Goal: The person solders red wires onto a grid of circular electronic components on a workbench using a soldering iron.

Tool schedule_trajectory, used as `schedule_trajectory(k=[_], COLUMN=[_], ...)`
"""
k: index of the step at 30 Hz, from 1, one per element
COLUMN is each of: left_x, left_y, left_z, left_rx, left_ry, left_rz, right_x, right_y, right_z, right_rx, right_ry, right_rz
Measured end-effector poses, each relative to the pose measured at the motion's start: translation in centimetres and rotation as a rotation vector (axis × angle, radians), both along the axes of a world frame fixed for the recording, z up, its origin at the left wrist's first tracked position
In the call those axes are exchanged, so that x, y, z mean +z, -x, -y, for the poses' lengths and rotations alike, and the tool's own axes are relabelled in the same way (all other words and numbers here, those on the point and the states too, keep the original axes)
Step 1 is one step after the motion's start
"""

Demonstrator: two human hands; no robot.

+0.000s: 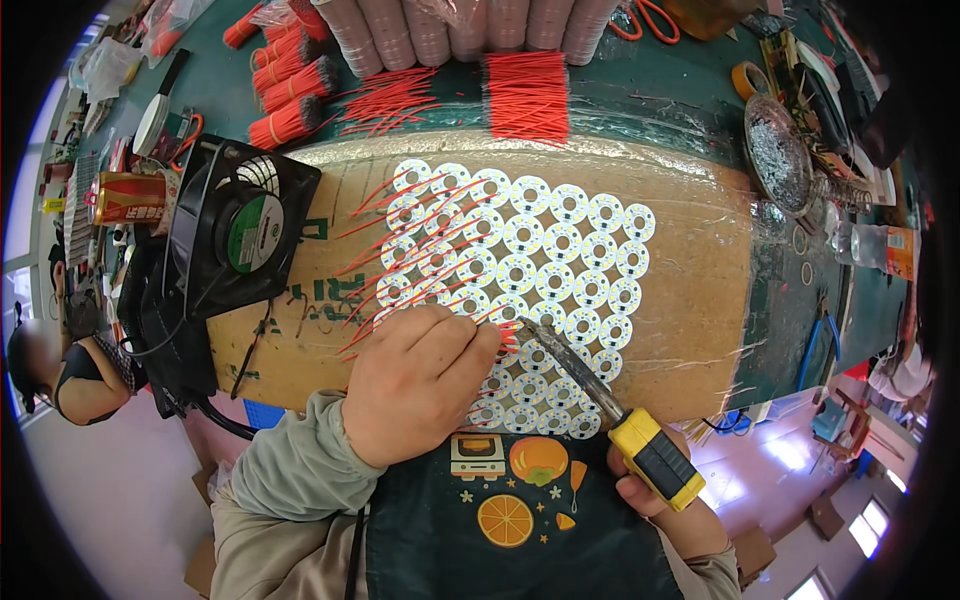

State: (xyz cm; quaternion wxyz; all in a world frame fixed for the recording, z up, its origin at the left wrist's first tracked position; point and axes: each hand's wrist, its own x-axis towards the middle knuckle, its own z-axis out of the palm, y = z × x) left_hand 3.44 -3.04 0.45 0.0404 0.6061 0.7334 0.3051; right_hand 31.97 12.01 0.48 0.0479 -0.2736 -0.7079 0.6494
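Rows of round white LED boards [568,203], each with a central hole, lie on a brown board [700,260]. Thin red wires [362,262] run across the left columns of these discs. My left hand [415,380] is closed in a pinch over the lower left discs, with short red wires [508,338] poking out past its fingertips. In my right hand [630,490] is a soldering iron [655,458] with a yellow and black handle. Its tip reaches a disc just beside the left fingertips; whether it touches is too small to tell.
A black fan [240,225] stands to the left. Behind the board are loose red wires [527,95], tied red bundles [290,120] and stacks of grey discs [465,35]. On the right are a round metal dish [778,150] and blue-handled pliers [812,350]. Another person [90,380] sits far left.
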Motion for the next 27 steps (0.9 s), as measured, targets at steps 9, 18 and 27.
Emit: schedule_trajectory(k=[9,18,27], left_x=[0.1,0.3,0.3], left_y=[-0.1,-0.2,-0.1], left_z=[0.0,-0.1,0.0], left_rx=[0.008,0.007,0.008], left_ry=[0.013,0.034,0.041], left_rz=[0.008,0.001,0.002], right_x=[0.3,-0.2,0.5], right_y=[0.4,0.5,-1.1], right_z=[-0.1,0.1,-1.3], right_rx=[0.046,0.077,0.187], right_ry=[-0.076,-0.293,-0.006], right_rz=[0.028,-0.056,0.008])
